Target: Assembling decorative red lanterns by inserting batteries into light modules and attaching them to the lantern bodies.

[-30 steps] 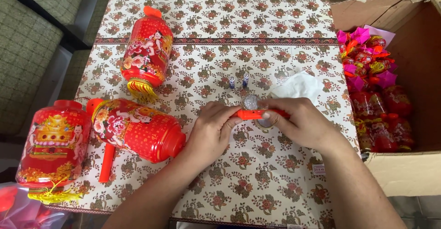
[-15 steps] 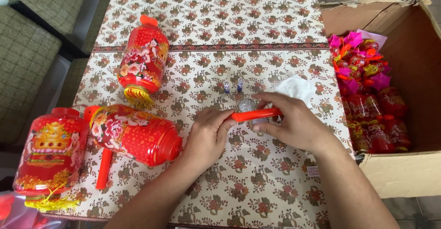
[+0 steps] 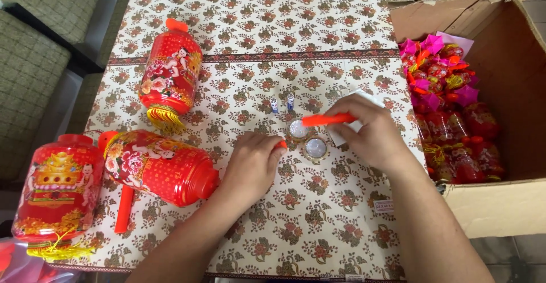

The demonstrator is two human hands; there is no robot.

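I'm pinching an orange stick [image 3: 325, 119] in my right hand [image 3: 372, 138]; my left hand [image 3: 253, 163] is closing over an orange piece [image 3: 281, 145], mostly hidden.

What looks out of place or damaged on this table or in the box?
Little stands out. The cardboard box has a torn, ragged top edge. Three red lanterns lie on their sides on the table, not upright. A loose red stick lies beside one lantern. Nothing looks spilled.
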